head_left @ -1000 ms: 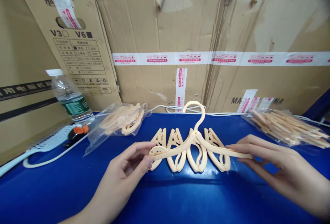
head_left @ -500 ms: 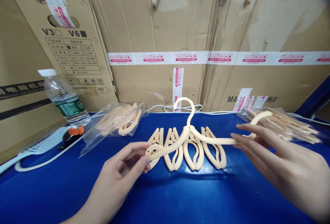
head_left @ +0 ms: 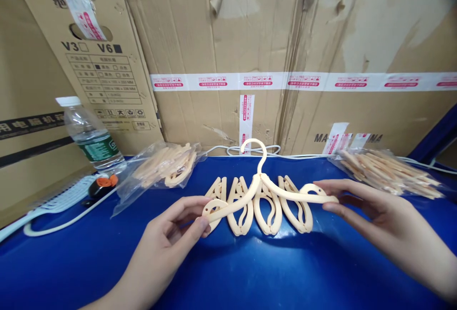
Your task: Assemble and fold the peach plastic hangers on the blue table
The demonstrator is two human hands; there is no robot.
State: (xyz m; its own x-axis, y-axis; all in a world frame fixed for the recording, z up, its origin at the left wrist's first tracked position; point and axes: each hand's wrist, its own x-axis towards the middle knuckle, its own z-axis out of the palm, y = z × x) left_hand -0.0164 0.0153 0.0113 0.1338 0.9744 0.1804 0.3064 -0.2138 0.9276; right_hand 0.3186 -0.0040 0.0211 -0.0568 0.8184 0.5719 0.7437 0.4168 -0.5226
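Observation:
A cream plastic folding hanger (head_left: 266, 191) with a hook on top is held a little above the blue table (head_left: 228, 272). My left hand (head_left: 174, 234) pinches the hanger's left arm end. My right hand (head_left: 371, 215) pinches the right arm end, which is folded back on itself. Under the hanger lie several cream loop-shaped hanger pieces (head_left: 246, 210) side by side on the table.
A clear bag of cream parts (head_left: 164, 167) lies at the left, another bag (head_left: 389, 172) at the right. A water bottle (head_left: 91, 136), a white comb (head_left: 53, 200), an orange-and-black object (head_left: 102, 185) and a white cable (head_left: 71, 217) sit at far left. Cardboard boxes (head_left: 250, 53) wall the back.
The right arm of the hanger was stretched out to the right half a second ago; now its end is folded back inward and my right hand has moved left with it.

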